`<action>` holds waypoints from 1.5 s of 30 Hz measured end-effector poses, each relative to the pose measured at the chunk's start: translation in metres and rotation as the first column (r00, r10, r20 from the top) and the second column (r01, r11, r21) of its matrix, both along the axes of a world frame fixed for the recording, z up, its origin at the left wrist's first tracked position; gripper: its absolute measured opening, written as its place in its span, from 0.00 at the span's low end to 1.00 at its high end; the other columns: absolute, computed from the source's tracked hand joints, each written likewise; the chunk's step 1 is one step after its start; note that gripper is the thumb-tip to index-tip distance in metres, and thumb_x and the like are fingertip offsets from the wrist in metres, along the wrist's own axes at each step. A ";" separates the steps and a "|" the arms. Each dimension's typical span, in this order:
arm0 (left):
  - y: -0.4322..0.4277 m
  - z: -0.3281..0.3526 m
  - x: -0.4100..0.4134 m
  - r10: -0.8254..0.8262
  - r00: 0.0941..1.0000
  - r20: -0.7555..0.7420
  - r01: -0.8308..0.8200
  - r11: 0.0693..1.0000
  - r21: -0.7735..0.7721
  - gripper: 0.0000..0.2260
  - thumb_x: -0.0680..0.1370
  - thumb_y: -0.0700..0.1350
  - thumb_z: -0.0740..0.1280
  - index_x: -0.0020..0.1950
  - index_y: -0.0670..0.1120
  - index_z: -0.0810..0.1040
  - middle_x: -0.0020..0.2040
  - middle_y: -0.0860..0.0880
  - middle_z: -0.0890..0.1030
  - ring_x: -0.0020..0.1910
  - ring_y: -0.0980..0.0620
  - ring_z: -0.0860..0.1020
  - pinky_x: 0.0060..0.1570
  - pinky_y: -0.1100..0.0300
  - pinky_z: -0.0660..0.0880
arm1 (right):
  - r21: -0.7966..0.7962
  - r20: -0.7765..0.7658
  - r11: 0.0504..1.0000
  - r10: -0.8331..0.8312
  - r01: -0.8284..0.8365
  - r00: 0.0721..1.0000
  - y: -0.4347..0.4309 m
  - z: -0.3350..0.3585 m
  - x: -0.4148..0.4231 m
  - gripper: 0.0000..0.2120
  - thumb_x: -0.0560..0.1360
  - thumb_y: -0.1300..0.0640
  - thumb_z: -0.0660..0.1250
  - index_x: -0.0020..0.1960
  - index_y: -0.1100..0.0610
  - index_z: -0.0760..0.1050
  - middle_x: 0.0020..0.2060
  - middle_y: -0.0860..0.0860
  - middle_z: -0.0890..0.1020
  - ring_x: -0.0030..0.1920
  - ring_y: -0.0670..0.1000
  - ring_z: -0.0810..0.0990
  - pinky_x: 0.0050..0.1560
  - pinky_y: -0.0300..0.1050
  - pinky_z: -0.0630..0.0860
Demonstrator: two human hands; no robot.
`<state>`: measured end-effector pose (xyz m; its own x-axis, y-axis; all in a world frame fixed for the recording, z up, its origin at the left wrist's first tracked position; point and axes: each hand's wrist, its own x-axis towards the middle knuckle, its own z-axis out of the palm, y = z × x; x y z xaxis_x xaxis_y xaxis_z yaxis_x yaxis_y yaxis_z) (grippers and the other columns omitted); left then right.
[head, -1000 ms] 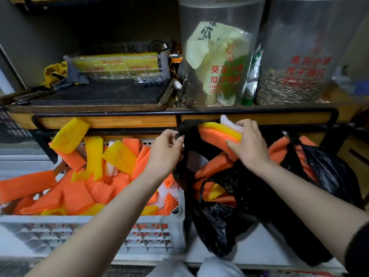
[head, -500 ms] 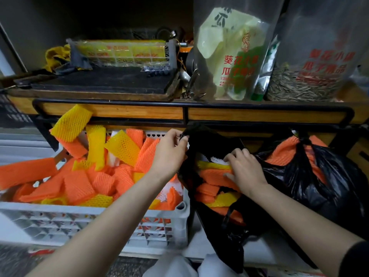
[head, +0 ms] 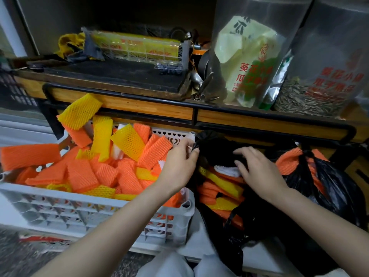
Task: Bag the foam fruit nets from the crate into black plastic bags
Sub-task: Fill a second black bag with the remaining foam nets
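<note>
A grey plastic crate (head: 93,214) at the left holds several orange and yellow foam fruit nets (head: 103,172). Right of it stands an open black plastic bag (head: 257,218) with orange, yellow and white nets (head: 221,186) stacked inside. My left hand (head: 179,164) pinches the bag's rim at its left edge and holds it up. My right hand (head: 257,170) lies flat with straight fingers on the nets inside the bag, pressing them down.
A second black bag (head: 337,188), stuffed with orange nets, sits at the far right. Directly above runs a wooden shelf (head: 151,106) with a black rail, carrying a yellow box and clear tubs of sunflower seeds (head: 313,100). My knees show at the bottom edge.
My right hand brought a bundle of nets down from the bag's mouth into the bag and now presses on them. My left hand kept its hold on the rim.
</note>
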<state>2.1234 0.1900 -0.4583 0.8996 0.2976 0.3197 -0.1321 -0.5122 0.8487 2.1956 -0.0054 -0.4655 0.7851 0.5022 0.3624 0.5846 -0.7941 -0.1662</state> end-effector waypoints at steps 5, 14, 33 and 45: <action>0.040 -0.007 -0.018 -0.069 0.998 -0.009 0.070 0.992 0.107 0.06 0.81 0.45 0.59 0.51 0.47 0.75 0.40 0.54 0.77 0.38 0.53 0.76 0.42 0.59 0.71 | 0.261 0.221 0.947 0.130 -0.187 0.967 0.048 0.048 -0.025 0.08 0.78 0.57 0.61 0.56 0.56 0.72 0.48 0.45 0.72 0.52 0.48 0.74 0.48 0.40 0.70; 0.155 -0.070 -0.025 0.087 0.966 -0.242 0.002 0.938 0.347 0.16 0.78 0.42 0.64 0.66 0.43 0.72 0.64 0.46 0.75 0.61 0.49 0.74 0.57 0.62 0.66 | 0.370 -0.017 0.820 0.476 -0.436 0.879 0.198 0.017 -0.042 0.14 0.76 0.60 0.63 0.61 0.56 0.69 0.54 0.49 0.71 0.55 0.47 0.73 0.56 0.42 0.71; 0.234 -0.141 0.046 0.190 0.782 -0.593 0.182 0.841 0.510 0.31 0.71 0.45 0.72 0.71 0.44 0.64 0.68 0.37 0.66 0.67 0.38 0.66 0.66 0.49 0.64 | -0.175 -0.483 0.979 0.004 -0.101 0.875 0.226 -0.122 0.048 0.35 0.68 0.55 0.75 0.69 0.59 0.60 0.62 0.59 0.69 0.63 0.58 0.69 0.61 0.51 0.68; 0.220 -0.105 0.025 0.261 0.949 -0.179 -0.197 0.929 0.314 0.15 0.73 0.42 0.71 0.57 0.39 0.74 0.52 0.38 0.76 0.53 0.42 0.75 0.49 0.58 0.64 | -0.017 -0.374 0.998 0.046 -0.056 0.926 0.212 -0.084 0.039 0.20 0.73 0.55 0.68 0.62 0.58 0.70 0.54 0.54 0.78 0.53 0.55 0.77 0.48 0.49 0.76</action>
